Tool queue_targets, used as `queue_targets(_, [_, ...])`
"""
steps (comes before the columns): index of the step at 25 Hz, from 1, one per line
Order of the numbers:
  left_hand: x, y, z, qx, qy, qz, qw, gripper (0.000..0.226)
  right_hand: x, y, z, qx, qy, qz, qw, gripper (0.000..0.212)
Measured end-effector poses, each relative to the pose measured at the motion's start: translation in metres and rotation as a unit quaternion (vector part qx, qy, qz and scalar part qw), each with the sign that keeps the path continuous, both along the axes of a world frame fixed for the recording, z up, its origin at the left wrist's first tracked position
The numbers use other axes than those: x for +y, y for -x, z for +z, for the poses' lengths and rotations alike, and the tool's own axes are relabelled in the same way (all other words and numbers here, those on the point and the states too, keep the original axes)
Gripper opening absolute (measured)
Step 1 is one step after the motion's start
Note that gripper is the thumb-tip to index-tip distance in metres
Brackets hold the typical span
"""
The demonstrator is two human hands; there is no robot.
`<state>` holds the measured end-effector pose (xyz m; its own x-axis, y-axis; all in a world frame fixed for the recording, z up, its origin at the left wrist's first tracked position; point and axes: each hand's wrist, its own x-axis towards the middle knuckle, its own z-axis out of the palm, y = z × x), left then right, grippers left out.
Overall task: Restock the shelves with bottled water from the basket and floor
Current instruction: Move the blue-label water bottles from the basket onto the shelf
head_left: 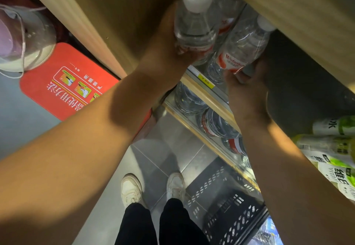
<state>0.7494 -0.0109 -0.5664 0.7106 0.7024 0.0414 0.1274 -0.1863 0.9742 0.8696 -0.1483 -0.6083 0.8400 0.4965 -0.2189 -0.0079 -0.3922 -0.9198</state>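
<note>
Head view: left hand (pixel 165 52) grips a water bottle (pixel 196 26) low on its body, just above the shelf (pixel 217 108) edge. Right hand (pixel 247 93) holds the tilted second bottle (pixel 240 50) by its base, just beside. Black basket (pixel 230 212) on the floor.

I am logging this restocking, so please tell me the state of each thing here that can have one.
Near clear plastic water bottle, white cap: capped, held.
Far clear plastic water bottle, white cap: capped, tilted, held.
Left hand: grips the near bottle's lower part.
Right hand: grips the far bottle.
Black slotted plastic basket: on the floor.
</note>
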Motion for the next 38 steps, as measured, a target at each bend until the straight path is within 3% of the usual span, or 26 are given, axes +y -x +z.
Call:
queue_targets(4, [-0.001,-0.005,0.0,0.01,-0.038,-0.053,0.998,0.063,0.005,0.0,0.0,0.019,-0.029,-0.017,0.999,0.079])
queue_targets(8, [0.007,-0.007,-0.001,-0.004,-0.004,-0.071,0.997,0.064,0.004,0.003,0.005,0.008,-0.006,-0.025,1.0,0.072])
queue_targets(12, [0.015,-0.008,-0.009,0.016,-0.061,-0.119,0.991,0.06,0.004,0.006,0.007,0.005,-0.017,-0.038,0.999,0.064])
queue_targets(15, [0.02,-0.014,-0.013,0.038,-0.009,-0.133,0.99,0.054,0.003,0.005,0.003,-0.026,-0.003,-0.047,0.999,0.05])
queue_targets(18, [0.023,-0.024,-0.018,0.06,-0.015,-0.103,0.993,0.069,0.004,0.003,0.001,-0.047,0.008,-0.041,0.998,0.038])
queue_targets(22, [0.024,-0.033,-0.034,0.053,-0.011,-0.084,0.995,0.08,0.003,0.004,0.001,0.005,0.004,-0.023,1.0,0.055])
queue_targets(25, [0.021,-0.037,-0.039,0.051,0.005,-0.095,0.994,0.081,0.003,0.001,-0.004,0.013,0.021,-0.03,0.999,0.052])
queue_targets(28, [0.019,-0.033,-0.044,0.043,0.022,-0.072,0.996,0.074,0.005,0.002,-0.005,-0.006,0.049,-0.01,0.999,0.035])
queue_targets(31, [0.016,-0.029,-0.044,0.067,0.013,-0.046,0.997,0.057,0.007,0.004,-0.008,-0.025,0.023,0.005,0.999,0.058])
queue_targets(35, [0.008,-0.029,-0.046,0.087,0.008,-0.008,0.996,0.053,0.007,-0.002,-0.015,-0.021,0.026,0.024,0.999,0.056])
queue_targets(38, [-0.015,-0.027,-0.049,0.124,0.027,0.085,0.988,0.053,0.006,-0.003,-0.013,0.004,0.015,0.049,0.999,0.054])
